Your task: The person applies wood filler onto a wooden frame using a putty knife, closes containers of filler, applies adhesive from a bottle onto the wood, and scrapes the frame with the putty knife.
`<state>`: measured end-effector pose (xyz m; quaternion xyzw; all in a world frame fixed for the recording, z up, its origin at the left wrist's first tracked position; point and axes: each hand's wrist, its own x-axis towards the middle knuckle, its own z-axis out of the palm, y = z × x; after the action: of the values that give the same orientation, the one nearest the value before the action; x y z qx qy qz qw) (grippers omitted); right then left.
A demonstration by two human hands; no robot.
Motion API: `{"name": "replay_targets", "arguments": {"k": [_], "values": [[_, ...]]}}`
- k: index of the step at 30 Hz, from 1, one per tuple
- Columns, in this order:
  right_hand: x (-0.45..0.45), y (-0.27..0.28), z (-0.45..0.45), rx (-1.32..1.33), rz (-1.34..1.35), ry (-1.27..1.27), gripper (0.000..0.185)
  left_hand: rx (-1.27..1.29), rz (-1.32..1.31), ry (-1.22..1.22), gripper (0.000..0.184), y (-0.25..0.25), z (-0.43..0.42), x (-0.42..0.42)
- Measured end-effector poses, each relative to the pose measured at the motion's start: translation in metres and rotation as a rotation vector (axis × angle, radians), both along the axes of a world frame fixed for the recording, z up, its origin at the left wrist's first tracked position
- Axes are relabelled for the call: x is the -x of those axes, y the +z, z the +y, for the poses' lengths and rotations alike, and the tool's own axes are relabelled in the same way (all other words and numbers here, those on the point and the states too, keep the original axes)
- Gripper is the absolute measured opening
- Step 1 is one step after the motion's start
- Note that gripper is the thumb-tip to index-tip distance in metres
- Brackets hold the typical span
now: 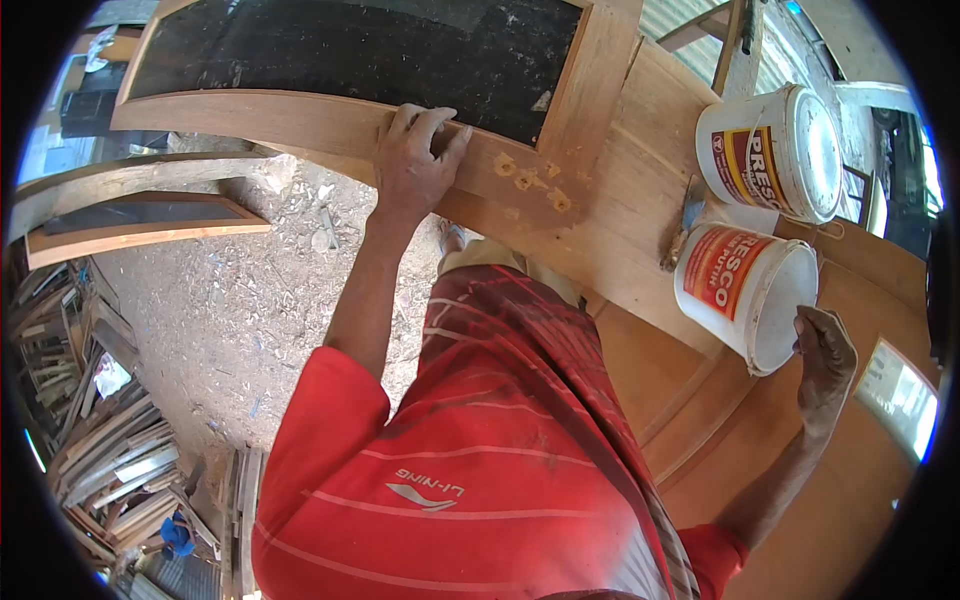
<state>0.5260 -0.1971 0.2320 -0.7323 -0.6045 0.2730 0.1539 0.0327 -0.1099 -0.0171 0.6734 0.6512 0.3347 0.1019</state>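
My left hand [418, 160] rests on the near wooden rail of a framed panel [300, 118] with a dark glass-like inset, its fingers spread and curled over the rail. At the right, my right hand [825, 355] is closed beside the open mouth of a white bucket [735, 285] with a red label; what its fingers hold, if anything, is too small to tell. Behind it stands a second white bucket [745, 155] with a lid. Light putty-like spots [525, 180] mark the frame's wood. A brush-like tool [690, 215] lies left of the buckets.
A wooden beam [150, 172] and another framed panel [150, 225] are at the left. Scrap wood [110, 450] is piled at the lower left. Debris covers the ground [230, 300]. Large brown boards [640, 380] stand below the bench at the right.
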Motion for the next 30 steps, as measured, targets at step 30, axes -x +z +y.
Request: {"name": "replay_targets", "arguments": {"k": [30], "values": [[0.313, -0.205, 0.043, -0.420, -0.125, 0.346, 0.028, -0.249, -0.050, -0.251, 0.021, -0.009, 0.000, 0.018]]}}
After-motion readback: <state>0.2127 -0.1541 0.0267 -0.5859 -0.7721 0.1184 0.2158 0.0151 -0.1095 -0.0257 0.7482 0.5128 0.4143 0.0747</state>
